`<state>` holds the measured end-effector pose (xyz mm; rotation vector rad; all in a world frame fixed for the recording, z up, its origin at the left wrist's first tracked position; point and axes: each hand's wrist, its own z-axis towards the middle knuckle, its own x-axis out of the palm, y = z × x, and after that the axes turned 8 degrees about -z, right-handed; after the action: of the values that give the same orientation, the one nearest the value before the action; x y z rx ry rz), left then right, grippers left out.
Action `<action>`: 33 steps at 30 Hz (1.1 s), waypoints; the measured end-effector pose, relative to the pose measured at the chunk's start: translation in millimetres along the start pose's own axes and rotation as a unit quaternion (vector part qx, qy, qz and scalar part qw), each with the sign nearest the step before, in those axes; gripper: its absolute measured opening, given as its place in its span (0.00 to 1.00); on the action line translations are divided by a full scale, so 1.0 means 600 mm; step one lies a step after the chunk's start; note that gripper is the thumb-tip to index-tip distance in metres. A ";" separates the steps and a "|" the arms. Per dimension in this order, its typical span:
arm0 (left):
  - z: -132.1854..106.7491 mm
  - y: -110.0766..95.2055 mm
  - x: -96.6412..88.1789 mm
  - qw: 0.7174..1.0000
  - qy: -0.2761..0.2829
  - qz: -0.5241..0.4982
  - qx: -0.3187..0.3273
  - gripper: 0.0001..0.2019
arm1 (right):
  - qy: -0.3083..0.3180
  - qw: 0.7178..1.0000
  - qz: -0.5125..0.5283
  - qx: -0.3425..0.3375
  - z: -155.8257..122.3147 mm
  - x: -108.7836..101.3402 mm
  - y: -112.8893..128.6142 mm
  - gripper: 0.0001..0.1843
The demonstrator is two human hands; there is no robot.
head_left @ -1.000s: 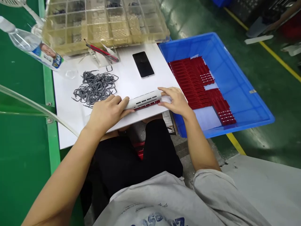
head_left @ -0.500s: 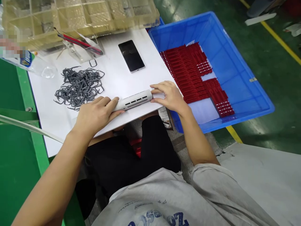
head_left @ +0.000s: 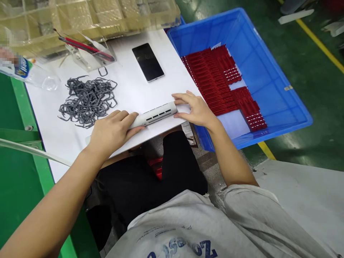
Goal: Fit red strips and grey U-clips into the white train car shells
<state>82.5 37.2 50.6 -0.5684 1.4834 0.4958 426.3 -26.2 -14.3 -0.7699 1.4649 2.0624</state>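
A long white plastic casing [head_left: 158,114] with a row of dark slots lies slanted along the front edge of the white tabletop. My left hand [head_left: 114,130] is closed over its left part, thumb along the near side, hiding much of that end. At the other end my right hand [head_left: 195,109] has its thumb and fingers curved around the casing's tip. Whether a small part sits between those fingertips I cannot make out. Behind my left hand is a tangled pile of dark grey rubber rings [head_left: 87,100], with one loose ring [head_left: 102,71] apart from it.
A black phone [head_left: 148,62] lies on the white tabletop [head_left: 123,86]. Behind are a clear holder with pens [head_left: 88,53], a plastic bottle [head_left: 40,77] and a yellowish compartment tray [head_left: 107,21]. To the right, a blue bin [head_left: 274,82] contains stacked red pieces [head_left: 215,79].
The casing has turned slightly about its length, showing more of a second slot row on top. Both hands stay at its ends. The camera view has shifted a little.
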 end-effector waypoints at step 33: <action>0.085 -0.046 -0.019 0.995 0.053 -0.062 0.054 0.24 | 0.005 0.997 -0.081 -0.013 0.006 0.004 0.008 0.19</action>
<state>138.9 48.1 63.4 -0.6050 1.5552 0.2907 420.8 -24.2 -11.9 -0.8811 1.3369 1.9619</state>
